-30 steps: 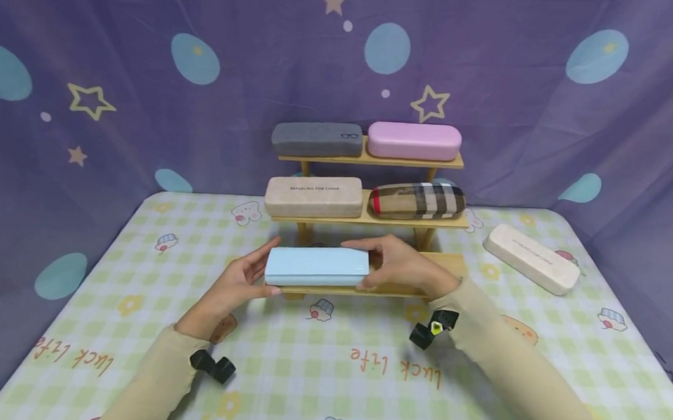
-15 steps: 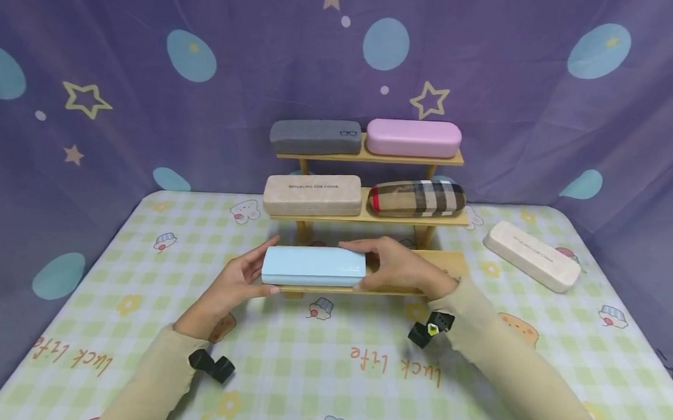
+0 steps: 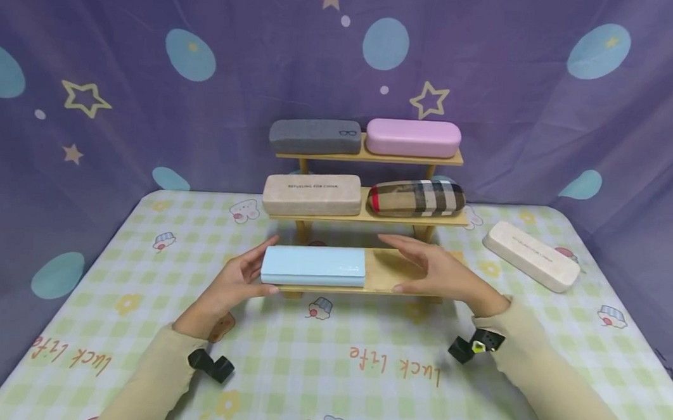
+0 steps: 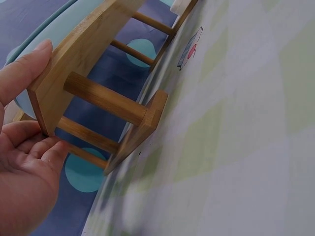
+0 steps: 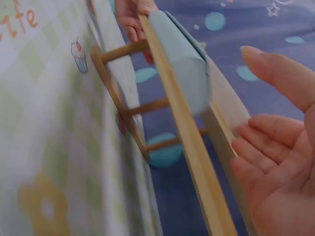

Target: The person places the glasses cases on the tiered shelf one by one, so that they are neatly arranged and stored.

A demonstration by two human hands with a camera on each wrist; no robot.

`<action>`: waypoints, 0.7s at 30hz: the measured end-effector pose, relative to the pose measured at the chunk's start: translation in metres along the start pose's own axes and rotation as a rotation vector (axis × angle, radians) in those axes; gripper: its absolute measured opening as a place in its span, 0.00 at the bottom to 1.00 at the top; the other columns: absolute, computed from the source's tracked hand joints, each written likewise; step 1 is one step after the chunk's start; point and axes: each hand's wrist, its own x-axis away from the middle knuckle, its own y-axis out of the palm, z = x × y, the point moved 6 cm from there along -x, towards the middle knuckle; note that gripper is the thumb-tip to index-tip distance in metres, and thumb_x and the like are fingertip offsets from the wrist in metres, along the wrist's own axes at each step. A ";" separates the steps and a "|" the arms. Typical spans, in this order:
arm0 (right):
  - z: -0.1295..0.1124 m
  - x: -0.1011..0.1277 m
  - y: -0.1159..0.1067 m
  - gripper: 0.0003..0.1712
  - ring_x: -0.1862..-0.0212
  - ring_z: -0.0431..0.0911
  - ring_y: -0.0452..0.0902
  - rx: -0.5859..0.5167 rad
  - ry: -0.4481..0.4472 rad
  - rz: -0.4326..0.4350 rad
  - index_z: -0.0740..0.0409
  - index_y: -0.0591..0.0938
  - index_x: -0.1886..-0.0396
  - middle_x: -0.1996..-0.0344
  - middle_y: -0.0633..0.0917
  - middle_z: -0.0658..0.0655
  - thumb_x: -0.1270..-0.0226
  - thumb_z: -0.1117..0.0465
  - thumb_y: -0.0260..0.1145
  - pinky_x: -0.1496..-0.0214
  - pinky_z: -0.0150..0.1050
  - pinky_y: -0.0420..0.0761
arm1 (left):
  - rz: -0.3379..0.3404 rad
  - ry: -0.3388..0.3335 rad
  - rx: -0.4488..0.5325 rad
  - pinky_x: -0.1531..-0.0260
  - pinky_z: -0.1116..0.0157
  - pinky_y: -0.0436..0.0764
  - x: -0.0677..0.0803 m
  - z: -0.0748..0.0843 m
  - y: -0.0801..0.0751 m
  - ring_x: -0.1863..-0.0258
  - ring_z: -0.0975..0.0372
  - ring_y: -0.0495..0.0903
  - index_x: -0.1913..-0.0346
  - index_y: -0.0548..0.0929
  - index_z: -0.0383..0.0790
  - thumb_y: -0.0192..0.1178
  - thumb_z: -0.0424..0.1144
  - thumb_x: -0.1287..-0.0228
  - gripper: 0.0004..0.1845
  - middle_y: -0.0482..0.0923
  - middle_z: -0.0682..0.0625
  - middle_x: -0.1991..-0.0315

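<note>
A light-blue glasses case (image 3: 313, 266) lies on the left half of the lowest board of a stepped wooden display stand (image 3: 387, 271). At that board's left end is my left hand (image 3: 235, 284). In the left wrist view, its thumb (image 4: 32, 69) rests along the front edge and its curled fingers touch the far corner, so it grips the board's end beside the case. My right hand (image 3: 444, 273) spans the bare right part of the board with fingers spread, apart from the case. The right wrist view shows its palm (image 5: 280, 196) holding nothing.
On the middle board sit a beige glasses case (image 3: 312, 195) and a plaid one (image 3: 417, 198). A grey case (image 3: 315, 136) and a pink case (image 3: 413, 138) occupy the top. Another beige case (image 3: 531, 256) lies on the checked tablecloth (image 3: 305, 373) at right.
The blue case's lid side has tilted slightly and settled to the left, level with the board's end. My right hand has let go of its right end and moved rightward. My left hand stays put.
</note>
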 end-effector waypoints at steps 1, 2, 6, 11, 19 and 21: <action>0.001 0.008 -0.004 0.44 0.30 0.47 0.57 -0.029 -0.006 0.002 0.54 0.64 0.29 0.31 0.64 0.55 0.45 0.59 0.73 0.31 0.37 0.59 | 0.000 -0.002 0.002 0.41 0.76 0.65 0.000 0.000 0.000 0.39 0.68 0.69 0.27 0.55 0.36 0.68 0.23 0.51 0.48 0.55 0.33 0.30; 0.002 0.016 -0.009 0.42 0.30 0.45 0.57 -0.058 -0.011 0.001 0.55 0.65 0.30 0.31 0.65 0.55 0.44 0.61 0.72 0.31 0.34 0.59 | 0.001 -0.002 0.002 0.41 0.76 0.66 0.001 0.000 0.000 0.39 0.68 0.69 0.27 0.55 0.36 0.68 0.23 0.51 0.48 0.55 0.32 0.30; 0.007 0.050 -0.027 0.38 0.30 0.39 0.58 -0.084 -0.066 -0.037 0.60 0.65 0.31 0.32 0.66 0.59 0.42 0.68 0.68 0.33 0.27 0.59 | 0.005 -0.008 -0.003 0.42 0.76 0.66 0.002 0.000 -0.002 0.39 0.69 0.69 0.27 0.55 0.36 0.67 0.23 0.50 0.48 0.56 0.34 0.30; 0.013 0.089 -0.049 0.38 0.30 0.40 0.56 -0.121 -0.232 -0.092 0.73 0.62 0.33 0.32 0.65 0.63 0.46 0.81 0.62 0.34 0.27 0.61 | 0.007 -0.012 -0.015 0.42 0.76 0.66 0.002 0.000 -0.002 0.39 0.69 0.68 0.27 0.54 0.37 0.68 0.23 0.50 0.48 0.56 0.35 0.30; 0.046 0.144 -0.094 0.37 0.30 0.46 0.58 -0.277 -0.261 0.017 0.85 0.55 0.35 0.32 0.62 0.67 0.48 0.89 0.52 0.33 0.28 0.61 | 0.021 -0.035 -0.021 0.41 0.76 0.66 0.001 -0.001 -0.001 0.38 0.68 0.68 0.27 0.55 0.39 0.69 0.25 0.51 0.48 0.59 0.37 0.31; 0.057 0.155 -0.106 0.37 0.30 0.44 0.58 -0.290 -0.222 0.110 0.85 0.54 0.35 0.31 0.63 0.65 0.48 0.91 0.51 0.34 0.28 0.61 | 0.021 -0.033 -0.019 0.42 0.76 0.66 0.001 -0.001 0.000 0.39 0.68 0.68 0.27 0.55 0.38 0.69 0.25 0.51 0.48 0.58 0.37 0.31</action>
